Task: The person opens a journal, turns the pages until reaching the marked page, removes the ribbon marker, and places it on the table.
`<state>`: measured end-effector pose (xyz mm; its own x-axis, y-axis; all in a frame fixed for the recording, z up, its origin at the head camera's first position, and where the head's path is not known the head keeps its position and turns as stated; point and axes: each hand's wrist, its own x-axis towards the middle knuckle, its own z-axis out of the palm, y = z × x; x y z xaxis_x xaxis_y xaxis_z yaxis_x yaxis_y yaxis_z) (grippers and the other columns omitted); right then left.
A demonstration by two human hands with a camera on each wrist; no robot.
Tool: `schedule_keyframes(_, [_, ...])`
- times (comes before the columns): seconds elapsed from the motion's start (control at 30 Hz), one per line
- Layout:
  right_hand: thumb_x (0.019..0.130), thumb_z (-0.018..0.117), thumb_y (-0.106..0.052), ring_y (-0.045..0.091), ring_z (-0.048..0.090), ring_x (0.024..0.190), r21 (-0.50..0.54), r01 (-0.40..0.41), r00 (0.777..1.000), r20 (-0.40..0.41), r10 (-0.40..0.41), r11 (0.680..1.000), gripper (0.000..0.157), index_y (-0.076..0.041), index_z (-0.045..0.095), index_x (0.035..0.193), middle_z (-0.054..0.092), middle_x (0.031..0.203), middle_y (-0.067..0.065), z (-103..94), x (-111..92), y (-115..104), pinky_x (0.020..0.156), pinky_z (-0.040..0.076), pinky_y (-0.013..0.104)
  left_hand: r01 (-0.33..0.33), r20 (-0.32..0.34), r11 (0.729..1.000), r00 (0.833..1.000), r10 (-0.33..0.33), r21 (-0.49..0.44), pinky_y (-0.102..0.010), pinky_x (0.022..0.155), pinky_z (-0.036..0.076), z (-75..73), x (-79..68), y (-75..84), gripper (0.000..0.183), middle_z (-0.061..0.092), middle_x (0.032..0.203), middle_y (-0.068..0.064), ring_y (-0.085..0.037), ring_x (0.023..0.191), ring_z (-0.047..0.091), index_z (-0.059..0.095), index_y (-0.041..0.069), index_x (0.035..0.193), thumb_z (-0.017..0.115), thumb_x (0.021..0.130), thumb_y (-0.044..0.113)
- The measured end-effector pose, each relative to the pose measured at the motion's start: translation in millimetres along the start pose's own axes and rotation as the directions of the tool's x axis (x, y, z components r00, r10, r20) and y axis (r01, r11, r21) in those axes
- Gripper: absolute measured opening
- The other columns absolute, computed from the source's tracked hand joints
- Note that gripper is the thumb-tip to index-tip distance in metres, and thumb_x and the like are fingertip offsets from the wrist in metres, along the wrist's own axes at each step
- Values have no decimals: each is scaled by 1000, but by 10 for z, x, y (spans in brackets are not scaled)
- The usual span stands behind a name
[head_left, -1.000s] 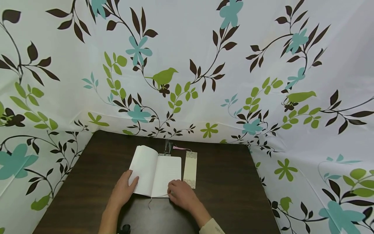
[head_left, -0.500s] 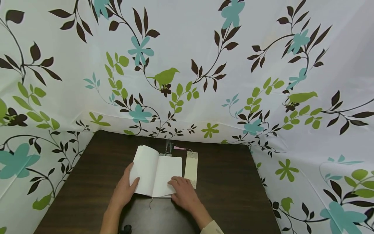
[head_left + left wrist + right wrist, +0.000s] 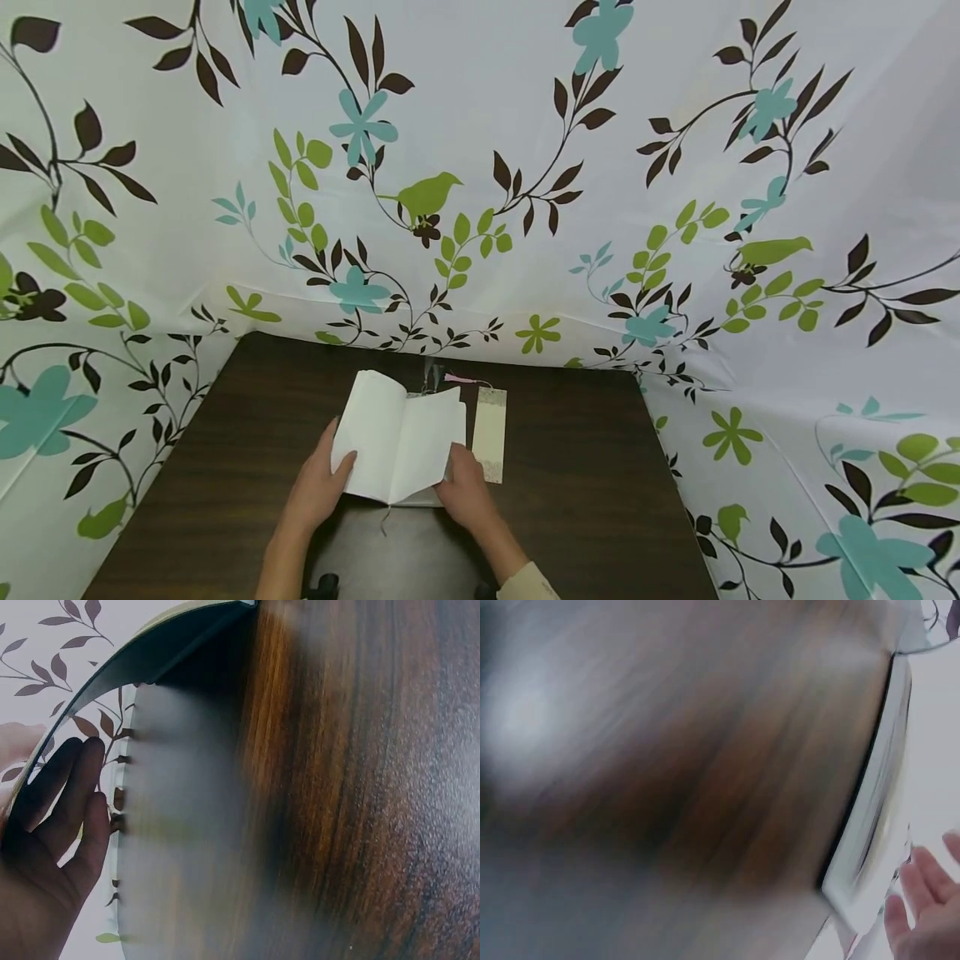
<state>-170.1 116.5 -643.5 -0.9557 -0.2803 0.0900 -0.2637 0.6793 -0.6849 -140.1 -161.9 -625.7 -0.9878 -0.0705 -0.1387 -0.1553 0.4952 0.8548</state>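
Here's the dark-brown wood-grain bench [image 3: 585, 500], bearing an open white-paged notebook [image 3: 375, 442], a pink-tasselled cream rectangular bookmark [image 3: 490, 433] just right, and a partly hidden grey item [image 3: 432, 377] behind.

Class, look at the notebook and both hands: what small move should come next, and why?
Probably the right hand should guide the raised page leftward across the notebook. The page is already lifted off the leaves beneath, the right hand is at its lower right corner, and the left hand holds the notebook's left edge, which should help steady it.
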Motion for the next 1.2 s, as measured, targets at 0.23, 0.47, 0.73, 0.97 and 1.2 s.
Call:
schedule_keyframes(0.23, [105,67,-31,29,56,143,-50,149,966,223,-134,988,50,-20,59,153,61,155,6,131,-28,-190,114,48,52,-90,-22,995,996,89,-36,-62,107,49,129,-17,48,62,45,163,-32,-46,137,59,20,1,170,46,117,20])
schedule_keyframes(0.47, [105,68,-35,24,55,144,-73,241,937,276,-213,968,53,-26,56,156,57,159,0,188,-11,-317,113,50,48,-71,-39,989,997,67,-127,-51,97,53,142,-35,151,61,60,150,-23,-33,120,68,27,15,170,34,118,47])
schedule_keyframes(0.73, [104,67,-34,23,57,142,-89,301,926,267,-268,950,52,-25,57,154,58,159,-1,210,35,-454,112,51,45,-39,6,992,999,40,-117,-42,87,56,67,-42,210,65,64,145,-21,-26,112,72,27,15,170,48,116,44])
schedule_keyframes(0.97, [103,72,-33,18,62,136,-132,275,932,281,-230,952,54,-25,57,154,61,156,-6,210,35,-381,108,53,38,-98,24,994,995,98,-39,-57,105,52,23,-63,176,64,55,158,-26,-35,126,69,21,10,172,50,116,19])
schedule_keyframes(1.2, [100,73,-37,22,61,135,-304,255,948,265,-176,918,48,-26,63,146,64,150,-3,122,8,-196,101,53,46,-153,-1,988,988,153,-35,-60,108,49,36,-51,156,64,51,162,-26,-39,133,64,20,11,173,48,116,13])
